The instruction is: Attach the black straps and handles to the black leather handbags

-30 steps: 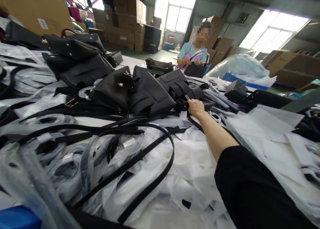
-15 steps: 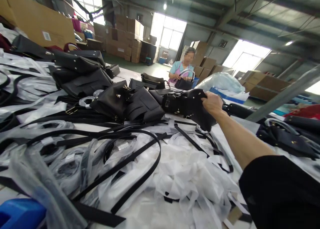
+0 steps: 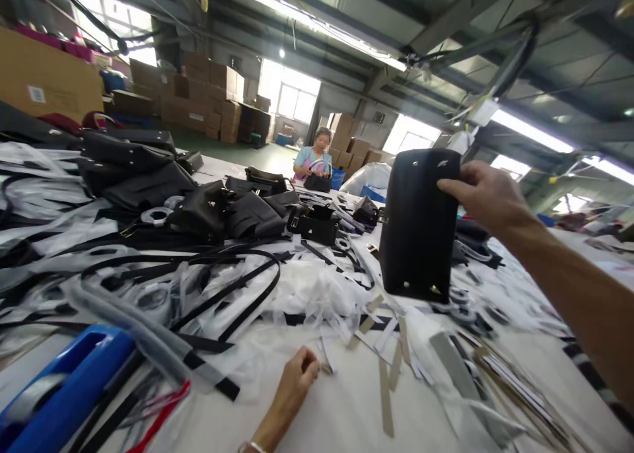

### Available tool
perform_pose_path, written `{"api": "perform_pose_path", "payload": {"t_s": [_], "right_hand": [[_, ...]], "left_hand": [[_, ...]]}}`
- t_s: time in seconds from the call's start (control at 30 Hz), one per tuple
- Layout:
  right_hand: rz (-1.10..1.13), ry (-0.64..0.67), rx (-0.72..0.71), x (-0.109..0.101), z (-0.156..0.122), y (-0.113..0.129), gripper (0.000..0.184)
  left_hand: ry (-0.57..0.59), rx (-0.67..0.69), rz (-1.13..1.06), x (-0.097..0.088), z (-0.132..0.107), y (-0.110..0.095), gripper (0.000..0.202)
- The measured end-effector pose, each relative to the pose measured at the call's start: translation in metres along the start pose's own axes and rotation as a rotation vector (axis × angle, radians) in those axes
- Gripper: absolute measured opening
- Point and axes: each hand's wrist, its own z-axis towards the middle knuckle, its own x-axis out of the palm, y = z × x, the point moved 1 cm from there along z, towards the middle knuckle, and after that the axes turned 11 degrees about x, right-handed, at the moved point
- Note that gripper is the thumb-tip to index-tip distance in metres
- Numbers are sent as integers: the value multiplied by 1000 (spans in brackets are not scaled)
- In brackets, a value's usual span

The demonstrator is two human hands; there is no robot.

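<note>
Bag (image 3: 419,225) upright, long axis vertical | right hand (image 3: 488,192) grips top edge

Handbag (image 3: 420,225): plain black, small gold-tone studs at base.
Piled bags (image 3: 208,209): black, gold-tone clasps.
Straps (image 3: 238,294): black.
Wrapping sheets (image 3: 317,284): white, part translucent.
Desk (image 3: 347,413): white.
Paper strips (image 3: 386,400): grey-beige.
Tape dispenser (image 3: 64,387): bright blue.
Cord (image 3: 158,421): red.
Cartons (image 3: 198,100): brown.
Co-worker's top (image 3: 312,157): light blue with pink.

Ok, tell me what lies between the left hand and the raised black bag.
Head view: between the left hand and the black bag lie loose grey strips and white wrapping scraps on the table.
</note>
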Motion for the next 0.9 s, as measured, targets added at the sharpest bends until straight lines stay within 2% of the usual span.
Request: {"api": "perform_pose_path", "payload": {"t_s": [0.03, 0.07, 0.13, 0.2, 0.27, 0.37, 0.43, 0.5, 0.6, 0.73, 0.9], "right_hand": [[-63, -36, 44, -13, -27, 9, 18], [-99, -18, 69, -21, -56, 17, 18], [-132, 119, 96, -19, -118, 23, 18], [-81, 309, 161, 5, -183, 15, 17], [44, 475, 274, 42, -250, 0, 18], [367, 670, 581, 98, -339, -21, 24], [599, 684, 735, 122, -380, -26, 27], [750, 657, 808, 135, -402, -25, 29], [794, 670, 777, 143, -410, -19, 30], [760, 698, 675, 150, -408, -12, 29], [776, 701, 654, 157, -410, -9, 26]], "left_hand": [[-14, 0, -21, -2, -8, -10, 22], [-25, 1, -46, -4, -17, -22, 23], [-48, 6, -83, -8, -40, -48, 24], [-97, 45, -58, -12, -66, -70, 23], [-177, 111, 46, -18, -91, -85, 20], [-248, 214, 252, -26, -125, -89, 18], [-238, 256, 357, -30, -142, -86, 19], [-240, 301, 457, -32, -152, -85, 21], [-256, 408, 638, -31, -151, -94, 26], [-181, 517, 884, -26, -130, -111, 29], [-117, 550, 1113, -25, -109, -115, 17]]}}
